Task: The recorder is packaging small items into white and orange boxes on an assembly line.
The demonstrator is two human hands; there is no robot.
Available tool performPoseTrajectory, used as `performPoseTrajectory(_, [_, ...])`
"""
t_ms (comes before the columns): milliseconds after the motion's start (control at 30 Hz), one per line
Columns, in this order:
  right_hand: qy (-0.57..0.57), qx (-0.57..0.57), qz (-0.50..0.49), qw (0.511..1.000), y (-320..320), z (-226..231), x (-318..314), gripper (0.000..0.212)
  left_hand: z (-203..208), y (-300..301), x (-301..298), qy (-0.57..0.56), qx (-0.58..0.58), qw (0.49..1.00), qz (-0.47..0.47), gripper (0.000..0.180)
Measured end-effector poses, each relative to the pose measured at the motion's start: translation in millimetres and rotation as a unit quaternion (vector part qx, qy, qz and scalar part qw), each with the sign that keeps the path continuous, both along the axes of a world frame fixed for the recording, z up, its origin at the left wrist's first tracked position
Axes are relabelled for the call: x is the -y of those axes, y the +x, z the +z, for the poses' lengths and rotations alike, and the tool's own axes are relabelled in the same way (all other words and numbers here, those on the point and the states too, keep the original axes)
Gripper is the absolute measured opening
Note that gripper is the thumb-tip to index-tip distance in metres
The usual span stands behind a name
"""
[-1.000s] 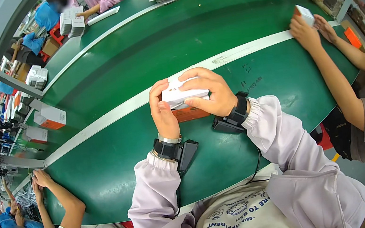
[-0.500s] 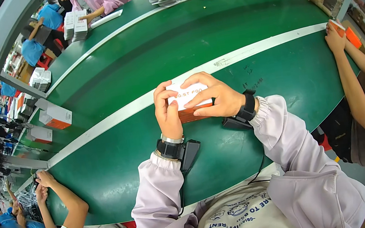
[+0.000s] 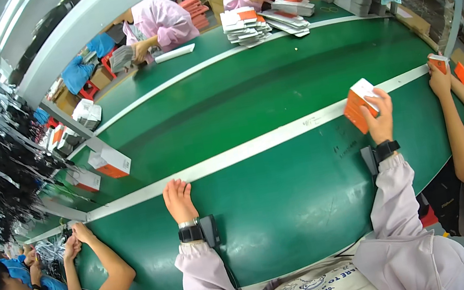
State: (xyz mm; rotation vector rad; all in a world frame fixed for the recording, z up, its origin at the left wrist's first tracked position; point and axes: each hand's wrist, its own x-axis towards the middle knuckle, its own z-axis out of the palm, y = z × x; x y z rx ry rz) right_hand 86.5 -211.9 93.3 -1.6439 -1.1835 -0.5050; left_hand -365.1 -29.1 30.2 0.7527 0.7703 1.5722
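Box [image 3: 356, 114] has gone to my right, pinched in my right hand [image 3: 380, 116] near the white strip [image 3: 245, 154]; my left hand [image 3: 179, 202] has let go (it's empty), so one hand carries it.

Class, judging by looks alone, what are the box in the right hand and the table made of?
Box: probably thin card, smooth white and orange, with crisp folded edges. Table: green top, perhaps plastic or rubber sheeting, semi-glossy, showing soft pale reflections.
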Motion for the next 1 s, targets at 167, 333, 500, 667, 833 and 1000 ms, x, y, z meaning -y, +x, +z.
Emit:
performPoseTrajectory(167, [0.007, 0.026, -0.111, 0.993, 11.0, 5.9, 14.9, 0.022, 2.3, 0.4, 6.0, -0.01, -0.003, 1.0, 0.007, 0.021])
performPoseTrajectory(333, [0.095, 0.078, -0.136, 0.983, -13.0, 26.5, 12.4, 0.019, 3.5, -0.8, 0.4, -0.005, -0.023, 1.0, 0.001, 0.019])
performPoseTrajectory(500, [0.05, -0.01, 0.117, 0.992, -41.8, 21.0, -4.4, 0.014, 7.8, 5.5, -10.2, -0.018, -0.019, 1.0, 0.002, 0.016])
performPoseTrajectory(667, [-0.064, -0.409, 0.261, 0.872, -38.2, -23.7, -34.4, 0.009, -0.3, 0.2, -16.1, 0.008, -0.081, 0.996, 0.026, 0.012])
performPoseTrajectory(833, [-0.072, -0.455, 0.235, 0.856, -22.1, -36.6, -41.1, 0.027, 7.2, 1.3, -11.0, -0.007, -0.091, 0.995, 0.039, 0.006])
performPoseTrajectory(1000, [-0.09, -0.411, 0.225, 0.879, -10.1, -45.4, -42.2, 0.039, 9.5, -0.1, -10.5, -0.015, -0.043, 0.999, -0.019, 0.018])
